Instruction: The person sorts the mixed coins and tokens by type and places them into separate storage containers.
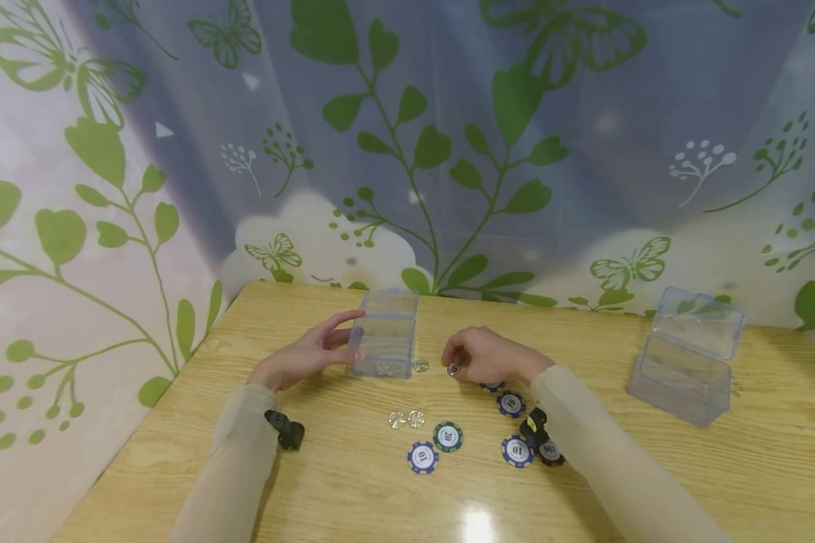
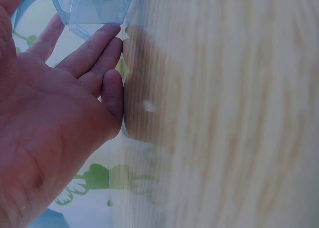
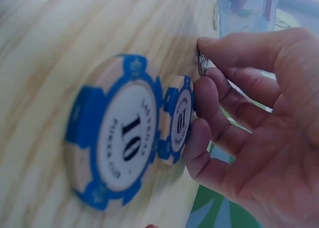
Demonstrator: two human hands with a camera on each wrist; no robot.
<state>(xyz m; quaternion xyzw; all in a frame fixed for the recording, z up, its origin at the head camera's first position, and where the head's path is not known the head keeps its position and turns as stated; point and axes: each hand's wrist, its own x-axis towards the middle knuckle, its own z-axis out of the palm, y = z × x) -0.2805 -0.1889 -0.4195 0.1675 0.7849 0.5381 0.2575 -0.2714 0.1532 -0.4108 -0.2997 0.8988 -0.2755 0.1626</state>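
My left hand [image 1: 306, 354] is at the left side of a clear plastic box [image 1: 407, 343] whose lid is tipped back. Its thumb and fingertips touch the box's side, and in the left wrist view the fingers look nearly straight. Some shiny coins [image 1: 385, 369] lie inside that box. Just right of the box, my right hand [image 1: 485, 356] pinches a shiny metal coin [image 3: 202, 63] between thumb and fingers, close to the tabletop. One coin [image 1: 421, 366] lies between the box and this hand. Two more coins [image 1: 406, 419] lie side by side nearer me.
A blue 10 poker chip [image 1: 422, 457] and a green 20 chip [image 1: 447, 437] lie in front. Blue chips [image 1: 511, 404] and a black 100 chip [image 1: 550, 452] are around the right wrist, partly covered. A second clear box [image 1: 682, 377] stands open-lidded at right. A patterned curtain [image 1: 448, 151] hangs behind the table.
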